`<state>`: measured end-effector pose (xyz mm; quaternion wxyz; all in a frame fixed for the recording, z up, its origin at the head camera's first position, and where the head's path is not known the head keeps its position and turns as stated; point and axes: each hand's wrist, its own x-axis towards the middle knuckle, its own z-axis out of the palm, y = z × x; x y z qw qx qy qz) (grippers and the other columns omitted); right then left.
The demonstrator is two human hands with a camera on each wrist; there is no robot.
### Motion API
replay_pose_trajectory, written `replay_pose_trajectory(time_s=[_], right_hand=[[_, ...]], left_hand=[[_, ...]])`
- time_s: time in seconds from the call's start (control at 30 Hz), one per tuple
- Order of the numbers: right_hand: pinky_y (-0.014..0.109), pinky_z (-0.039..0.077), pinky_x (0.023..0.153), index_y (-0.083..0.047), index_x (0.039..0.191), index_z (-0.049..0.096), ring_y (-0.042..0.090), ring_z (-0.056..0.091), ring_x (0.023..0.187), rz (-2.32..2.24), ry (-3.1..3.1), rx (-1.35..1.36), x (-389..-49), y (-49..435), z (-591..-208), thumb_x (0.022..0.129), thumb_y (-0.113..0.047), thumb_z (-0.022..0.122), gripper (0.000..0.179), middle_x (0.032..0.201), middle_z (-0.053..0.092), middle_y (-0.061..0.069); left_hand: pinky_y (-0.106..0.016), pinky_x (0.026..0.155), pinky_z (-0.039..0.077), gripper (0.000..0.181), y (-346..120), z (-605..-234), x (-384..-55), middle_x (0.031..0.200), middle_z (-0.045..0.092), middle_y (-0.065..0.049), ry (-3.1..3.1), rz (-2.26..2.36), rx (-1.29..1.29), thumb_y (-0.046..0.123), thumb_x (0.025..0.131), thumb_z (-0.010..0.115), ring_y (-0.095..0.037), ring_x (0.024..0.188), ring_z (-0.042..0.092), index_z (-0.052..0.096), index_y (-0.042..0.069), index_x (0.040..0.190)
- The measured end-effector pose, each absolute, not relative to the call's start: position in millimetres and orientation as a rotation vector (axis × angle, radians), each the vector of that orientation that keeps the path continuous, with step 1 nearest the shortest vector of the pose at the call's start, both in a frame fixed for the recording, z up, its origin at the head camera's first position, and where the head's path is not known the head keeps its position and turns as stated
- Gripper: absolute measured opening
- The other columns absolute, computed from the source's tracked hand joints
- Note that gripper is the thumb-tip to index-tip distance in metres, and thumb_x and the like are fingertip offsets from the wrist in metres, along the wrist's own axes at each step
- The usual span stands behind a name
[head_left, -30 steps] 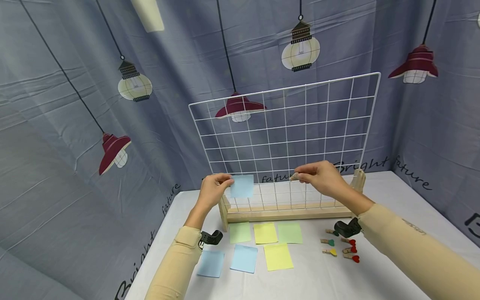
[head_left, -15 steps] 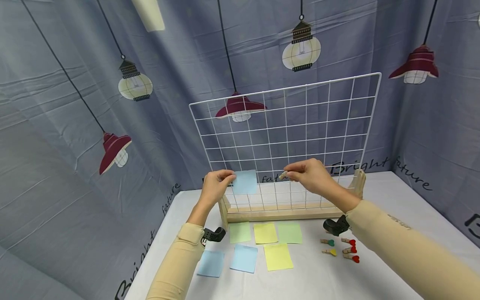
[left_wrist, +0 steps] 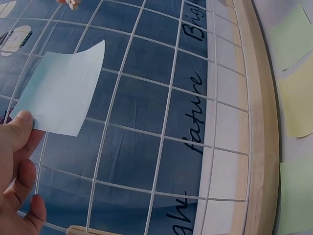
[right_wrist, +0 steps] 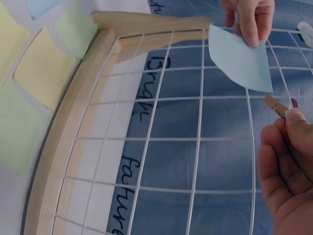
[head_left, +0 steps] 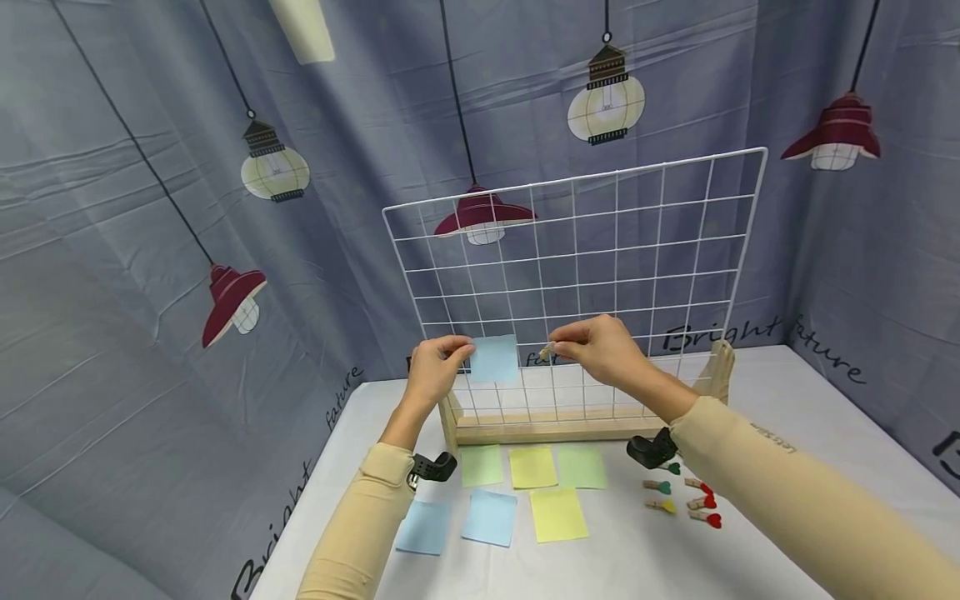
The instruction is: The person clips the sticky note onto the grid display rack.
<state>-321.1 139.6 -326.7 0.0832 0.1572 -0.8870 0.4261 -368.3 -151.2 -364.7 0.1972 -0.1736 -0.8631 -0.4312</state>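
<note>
A blue sticky note (head_left: 495,359) is pinched at its left edge between the thumb and fingers of my left hand (head_left: 433,367). It is held up in front of the lower left part of a white wire grid (head_left: 615,250). My right hand (head_left: 603,350) pinches a small wooden clothespin (right_wrist: 277,105) between thumb and fingertips, its bare wooden end pointing toward the note's near corner. In the left wrist view the note (left_wrist: 63,90) bends slightly, with the grid wires behind it.
The grid stands in a wooden base (head_left: 577,428). On the white table lie green notes (head_left: 481,465), yellow notes (head_left: 558,514) and blue notes (head_left: 489,517). Several heart-topped clothespins (head_left: 703,502) lie at the right, partly under the right forearm. A patterned curtain (head_left: 360,125) hangs behind.
The right hand has moved left with the clothespin, closer to the note. The left hand has shifted slightly up and right, carrying the blue note with it.
</note>
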Motion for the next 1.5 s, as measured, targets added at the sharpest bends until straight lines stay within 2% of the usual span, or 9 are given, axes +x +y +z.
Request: replay_pose_trajectory(time_s=[0.27,0.47,0.63,0.77,0.87,1.03,1.17,1.37,1.5], right_hand=[[0.031,0.056,0.071,-0.006,0.124,0.075,0.025,0.076,0.097,1.259,-2.620,0.463,-324.7,128.1,-319.2,0.101,-0.017,0.066,0.026,0.115,0.077,0.016],[0.027,0.053,0.067,-0.007,0.122,0.076,0.026,0.077,0.097,1.290,-2.610,0.450,-327.5,118.1,-314.7,0.101,-0.016,0.067,0.025,0.113,0.078,0.015],[0.025,0.049,0.062,-0.006,0.118,0.078,0.022,0.076,0.089,1.286,-2.576,0.454,-330.3,112.0,-310.8,0.099,-0.016,0.070,0.023,0.109,0.079,0.014],[0.028,0.050,0.063,-0.005,0.117,0.078,0.027,0.076,0.089,1.266,-2.557,0.465,-332.2,108.2,-307.5,0.099,-0.016,0.071,0.023,0.109,0.079,0.013],[0.030,0.055,0.069,-0.004,0.117,0.078,0.029,0.077,0.093,1.268,-2.539,0.477,-334.1,105.4,-305.6,0.098,-0.015,0.071,0.022,0.109,0.079,0.014],[0.035,0.061,0.078,-0.003,0.114,0.079,0.027,0.078,0.094,1.302,-2.503,0.467,-336.5,101.0,-303.3,0.097,-0.012,0.072,0.020,0.109,0.079,0.014],[0.035,0.062,0.080,-0.002,0.115,0.078,0.027,0.078,0.095,1.335,-2.484,0.466,-337.7,97.3,-301.0,0.097,-0.011,0.071,0.021,0.112,0.078,0.016],[0.032,0.061,0.077,-0.002,0.116,0.078,0.027,0.078,0.095,1.333,-2.474,0.457,-339.4,91.3,-297.9,0.098,-0.011,0.070,0.021,0.112,0.078,0.015],[0.027,0.058,0.069,-0.003,0.114,0.079,0.027,0.078,0.092,1.298,-2.459,0.456,-339.8,86.6,-295.7,0.098,-0.011,0.070,0.020,0.110,0.078,0.015]], left_hand=[[-0.029,0.066,0.045,0.023,-147.3,-360.4,-369.8,0.097,0.077,-0.003,-2.415,-1.200,-0.471,0.029,0.099,0.071,-0.016,0.081,0.061,0.079,0.015,0.115],[-0.027,0.065,0.045,0.023,-143.5,-357.8,-371.9,0.098,0.078,-0.003,-2.404,-1.213,-0.477,0.028,0.098,0.072,-0.015,0.080,0.061,0.079,0.014,0.114],[-0.027,0.064,0.044,0.023,-141.5,-356.2,-373.7,0.097,0.078,-0.004,-2.398,-1.219,-0.477,0.028,0.098,0.072,-0.015,0.078,0.060,0.079,0.013,0.114],[-0.027,0.063,0.044,0.024,-140.9,-356.1,-374.6,0.096,0.078,-0.004,-2.406,-1.218,-0.468,0.029,0.099,0.071,-0.015,0.077,0.060,0.079,0.013,0.114],[-0.027,0.063,0.045,0.024,-140.4,-355.5,-375.4,0.096,0.078,-0.003,-2.406,-1.206,-0.461,0.029,0.099,0.070,-0.014,0.078,0.061,0.079,0.013,0.115],[-0.026,0.064,0.046,0.024,-138.9,-354.0,-376.2,0.096,0.078,-0.003,-2.398,-1.185,-0.468,0.029,0.099,0.070,-0.014,0.078,0.062,0.079,0.014,0.115],[-0.026,0.065,0.046,0.023,-137.8,-353.7,-376.9,0.096,0.078,-0.003,-2.386,-1.186,-0.456,0.028,0.099,0.071,-0.014,0.079,0.063,0.080,0.014,0.113],[-0.026,0.065,0.046,0.023,-136.5,-353.9,-376.4,0.096,0.078,-0.004,-2.381,-1.207,-0.442,0.029,0.099,0.070,-0.015,0.080,0.065,0.079,0.013,0.114],[-0.026,0.064,0.046,0.024,-135.4,-354.1,-376.6,0.097,0.078,-0.004,-2.370,-1.222,-0.436,0.029,0.100,0.070,-0.015,0.081,0.066,0.079,0.012,0.115]])
